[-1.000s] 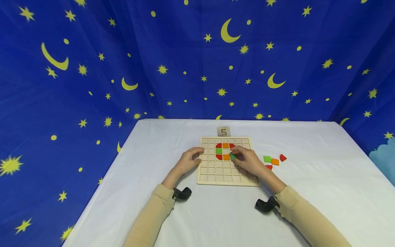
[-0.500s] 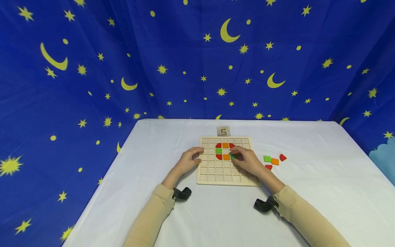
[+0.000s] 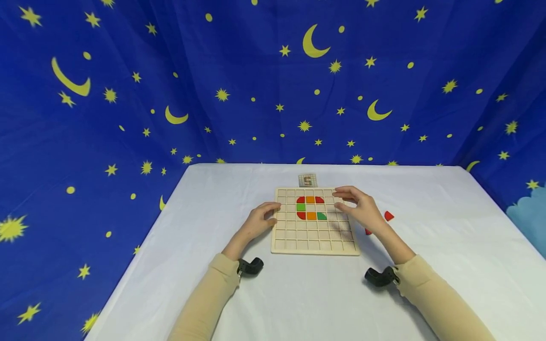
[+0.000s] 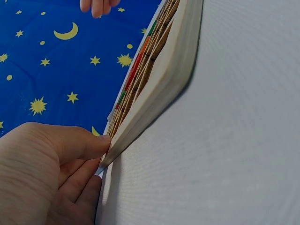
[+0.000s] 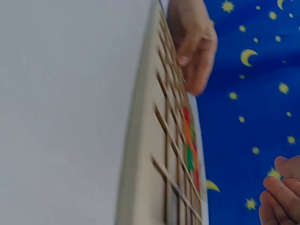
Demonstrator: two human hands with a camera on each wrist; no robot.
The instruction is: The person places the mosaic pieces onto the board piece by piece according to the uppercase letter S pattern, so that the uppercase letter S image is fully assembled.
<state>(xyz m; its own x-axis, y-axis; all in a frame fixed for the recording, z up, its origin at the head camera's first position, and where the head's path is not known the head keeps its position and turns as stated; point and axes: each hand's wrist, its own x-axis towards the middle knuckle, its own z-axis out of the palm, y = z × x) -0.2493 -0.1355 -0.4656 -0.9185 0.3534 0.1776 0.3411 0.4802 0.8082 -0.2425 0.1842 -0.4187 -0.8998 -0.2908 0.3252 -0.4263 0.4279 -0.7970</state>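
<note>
A wooden grid board (image 3: 298, 246) lies on the table. In its upper middle sit red, orange and green pieces, including an orange square (image 3: 311, 216) and a dark green rounded piece (image 3: 322, 216) beside it. My left hand (image 3: 258, 220) rests at the board's left edge, thumb and fingers spread apart along it; in the left wrist view the thumb (image 4: 89, 145) meets the rim. Over the board's right side hovers my right hand (image 3: 362, 208), fingers loosely bent, with nothing between thumb and fingers. It hides part of the board's right edge.
A small card (image 3: 307, 180) with a printed pattern lies behind the board. To the right are loose pieces, among them a red one (image 3: 389, 216); my right hand covers others. A blue curtain (image 3: 239, 61) with stars and moons stands behind the white table (image 3: 307, 293).
My right hand has let go of the dark green piece, lifted and moved right. That piece now lies uncovered in the grid. My left hand stays at the board's edge.
</note>
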